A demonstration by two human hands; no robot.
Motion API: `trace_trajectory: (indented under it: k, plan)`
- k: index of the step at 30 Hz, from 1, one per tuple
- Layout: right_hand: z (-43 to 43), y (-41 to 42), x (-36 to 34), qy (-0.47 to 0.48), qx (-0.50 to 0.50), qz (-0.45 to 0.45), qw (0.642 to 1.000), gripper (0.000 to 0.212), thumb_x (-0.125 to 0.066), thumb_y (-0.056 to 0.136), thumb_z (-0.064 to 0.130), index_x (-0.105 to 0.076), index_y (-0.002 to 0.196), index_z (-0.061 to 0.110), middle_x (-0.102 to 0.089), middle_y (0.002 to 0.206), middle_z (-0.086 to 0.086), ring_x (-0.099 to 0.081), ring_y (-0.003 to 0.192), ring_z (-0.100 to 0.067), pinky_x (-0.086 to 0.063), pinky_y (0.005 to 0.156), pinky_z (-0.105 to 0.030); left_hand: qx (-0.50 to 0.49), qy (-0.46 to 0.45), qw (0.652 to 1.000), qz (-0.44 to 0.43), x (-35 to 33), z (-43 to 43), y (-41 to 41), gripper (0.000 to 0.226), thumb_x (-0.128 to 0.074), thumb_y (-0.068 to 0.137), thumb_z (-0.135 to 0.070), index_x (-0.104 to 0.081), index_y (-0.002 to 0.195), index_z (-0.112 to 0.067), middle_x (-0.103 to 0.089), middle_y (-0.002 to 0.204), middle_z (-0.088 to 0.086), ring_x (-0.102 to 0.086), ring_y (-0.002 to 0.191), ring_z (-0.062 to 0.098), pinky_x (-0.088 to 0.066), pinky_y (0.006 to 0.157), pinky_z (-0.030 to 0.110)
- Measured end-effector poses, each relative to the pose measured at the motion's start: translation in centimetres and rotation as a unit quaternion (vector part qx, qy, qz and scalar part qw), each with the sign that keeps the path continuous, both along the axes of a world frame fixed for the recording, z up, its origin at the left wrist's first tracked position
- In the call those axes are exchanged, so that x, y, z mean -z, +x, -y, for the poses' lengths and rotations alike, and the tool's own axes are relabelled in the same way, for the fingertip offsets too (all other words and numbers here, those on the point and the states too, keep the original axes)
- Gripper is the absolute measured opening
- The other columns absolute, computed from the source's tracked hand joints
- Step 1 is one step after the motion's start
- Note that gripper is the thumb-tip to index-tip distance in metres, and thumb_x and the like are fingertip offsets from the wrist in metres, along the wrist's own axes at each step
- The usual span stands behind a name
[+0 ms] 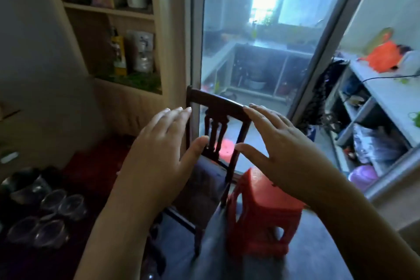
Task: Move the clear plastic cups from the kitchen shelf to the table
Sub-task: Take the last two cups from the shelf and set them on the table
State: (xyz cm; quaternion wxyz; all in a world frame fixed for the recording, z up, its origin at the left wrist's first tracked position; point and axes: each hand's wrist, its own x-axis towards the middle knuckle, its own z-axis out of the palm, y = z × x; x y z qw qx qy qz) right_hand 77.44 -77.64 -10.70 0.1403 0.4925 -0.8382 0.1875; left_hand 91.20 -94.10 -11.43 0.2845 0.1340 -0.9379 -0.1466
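Note:
Several clear plastic cups (48, 218) stand on the dark red table (95, 166) at the lower left. My left hand (163, 150) and my right hand (279, 143) are raised side by side in mid-air, palms forward, fingers spread, both empty. They hover in front of a dark wooden chair back (218, 107). A wooden shelf unit (109, 10) with bottles and packets rises at the upper left. Through the glass door, a kitchen counter with open shelves (268, 68) shows. I cannot make out cups on any shelf.
A red plastic stool (261, 211) stands beside the chair, just below my right hand. A glass sliding door (250, 41) fills the middle. A white rack (375, 107) with bags, an orange bag and a purple basin stands at the right.

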Motion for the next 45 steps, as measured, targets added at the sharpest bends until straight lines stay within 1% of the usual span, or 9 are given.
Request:
trace_trajectory:
  k: [9,16,19,22,26,30,36,40,45]
  plan:
    - [-25.8,-2.0,-1.5,-0.033,0.172,-0.012,0.984,0.077,-0.028,0.081,0.066,-0.027,0.143,0.021,-0.033,0.15,-0.002,-0.026,0.138,-0.016,-0.019,0.111,-0.028,0.158,-0.034,0.987,-0.004,-1.9,-22.1,-9.1,0.08,-0.023,0.081,-0.066,-0.04,0.137,-0.011,-0.046,0.141,0.012,-0.035,0.134,0.026,-0.027,0.111,0.042]
    - [-47.0,-2.5,-3.1,-0.034,0.286,-0.022,0.957,0.088,-0.018,0.078,0.075,-0.029,0.142,0.016,-0.034,0.149,-0.008,-0.027,0.139,-0.019,-0.018,0.112,-0.031,0.284,-0.048,0.957,-0.018,-3.7,-42.3,-14.8,0.078,-0.018,0.081,-0.065,-0.025,0.144,-0.018,-0.039,0.146,0.002,-0.027,0.136,0.015,-0.014,0.106,0.023]
    - [-54.1,-3.1,-4.4,-0.043,0.324,-0.036,0.944,0.087,-0.02,0.077,0.074,-0.023,0.145,0.02,-0.025,0.153,-0.004,-0.015,0.14,-0.013,-0.01,0.111,-0.025,0.327,-0.057,0.943,-0.027,-4.9,-48.9,-17.2,0.078,-0.016,0.081,-0.066,-0.02,0.145,-0.021,-0.037,0.148,-0.002,-0.025,0.137,0.011,-0.02,0.109,0.027]
    - [-59.6,-4.4,-5.7,-0.061,0.353,-0.051,0.932,0.089,-0.018,0.078,0.076,-0.023,0.145,0.018,-0.023,0.154,-0.005,-0.015,0.14,-0.015,-0.007,0.111,-0.023,0.355,-0.071,0.932,-0.033,-6.6,-54.1,-19.5,0.078,-0.015,0.082,-0.068,-0.014,0.146,-0.024,-0.034,0.149,-0.003,-0.023,0.137,0.011,-0.021,0.11,0.029]
    - [-65.1,-6.5,-7.0,-0.078,0.37,-0.041,0.925,0.094,-0.017,0.07,0.08,-0.013,0.147,0.025,-0.011,0.156,0.005,-0.006,0.142,-0.009,-0.006,0.11,-0.026,0.393,-0.081,0.915,-0.026,-8.4,-60.0,-23.0,0.075,-0.019,0.082,-0.064,-0.011,0.146,-0.026,-0.033,0.149,-0.004,-0.026,0.136,0.011,-0.023,0.109,0.031]
    - [-69.1,-9.9,-6.8,-0.104,0.387,-0.033,0.916,0.089,-0.021,0.072,0.078,-0.015,0.146,0.03,-0.012,0.155,0.012,-0.008,0.14,-0.001,-0.012,0.108,-0.023,0.418,-0.089,0.904,-0.022,-8.0,-64.1,-27.7,0.076,-0.019,0.082,-0.065,-0.011,0.146,-0.026,-0.03,0.151,-0.006,-0.023,0.137,0.009,-0.022,0.11,0.03]
    - [-74.3,-18.2,-5.2,-0.107,0.404,-0.008,0.909,0.082,-0.019,0.073,0.08,-0.013,0.145,0.038,-0.011,0.152,0.024,-0.005,0.135,0.013,-0.003,0.097,0.001,0.449,-0.072,0.891,-0.021,-6.9,-69.3,-38.2,0.078,-0.02,0.079,-0.067,-0.01,0.146,-0.029,-0.031,0.15,-0.006,-0.029,0.136,0.011,-0.025,0.107,0.027]
    - [-77.9,-26.7,-6.8,-0.086,0.41,0.012,0.908,0.087,-0.016,0.07,0.083,-0.009,0.145,0.039,-0.008,0.154,0.023,-0.003,0.136,0.013,-0.009,0.106,-0.012,0.476,-0.063,0.875,-0.066,-7.8,-72.9,-47.2,0.066,-0.029,0.085,-0.063,-0.022,0.143,-0.033,-0.043,0.143,-0.008,-0.041,0.128,0.009,-0.03,0.099,0.02]
    - [-81.4,-36.1,-9.6,-0.094,0.406,-0.003,0.909,0.082,-0.019,0.071,0.081,-0.012,0.143,0.043,-0.012,0.146,0.032,-0.008,0.133,0.016,-0.011,0.098,-0.006,0.48,-0.046,0.87,-0.108,-10.0,-77.7,-57.8,0.066,-0.031,0.084,-0.059,-0.029,0.141,-0.027,-0.042,0.143,-0.007,-0.037,0.13,0.009,-0.031,0.102,0.023]
